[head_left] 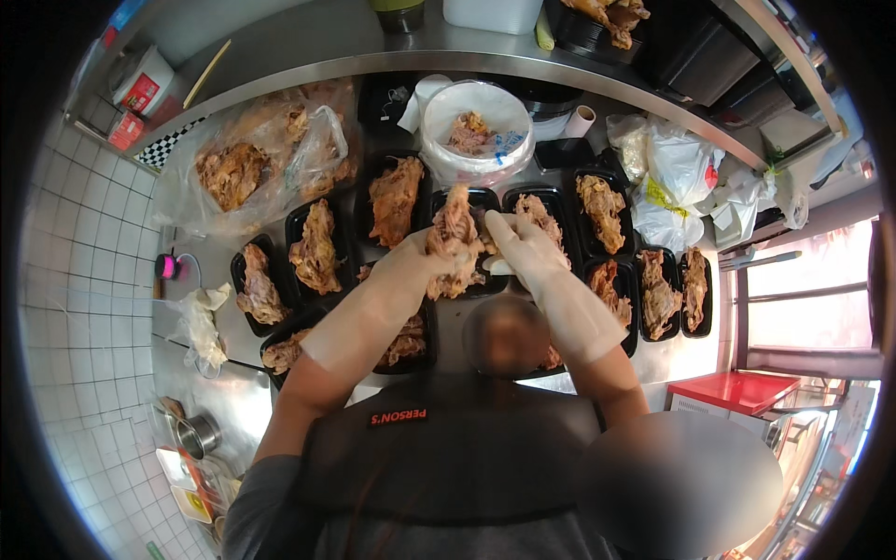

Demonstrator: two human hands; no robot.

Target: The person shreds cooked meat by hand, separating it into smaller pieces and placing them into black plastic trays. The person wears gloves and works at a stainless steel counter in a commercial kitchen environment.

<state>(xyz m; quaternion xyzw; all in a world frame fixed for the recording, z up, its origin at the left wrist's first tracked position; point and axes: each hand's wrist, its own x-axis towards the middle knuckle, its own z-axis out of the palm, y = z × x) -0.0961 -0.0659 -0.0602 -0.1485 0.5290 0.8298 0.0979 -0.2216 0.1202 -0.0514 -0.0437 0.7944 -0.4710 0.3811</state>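
A meaty poultry carcass (453, 238) is held up over the black trays in my gloved left hand (428, 253), whose fingers are mostly hidden behind the meat. My right hand (516, 246), in a whitish glove, is at the carcass's right edge with thumb and forefinger apart. Whether it pinches a bit of meat is unclear. Beneath the carcass sits a black plastic tray (495, 285), partly covered. To its right, another tray holds pulled-looking meat (537, 213). A browner carcass piece (396, 199) lies in the tray to the left.
Several more filled trays, such as a black tray (313, 245), spread across the steel counter (210, 259). Behind them stand a bag-lined tub (478, 94) with meat scraps and a clear bag (280, 154) of carcasses. A steel shelf (420, 59) overhangs the back. Plastic bags (675, 175) crowd the right.
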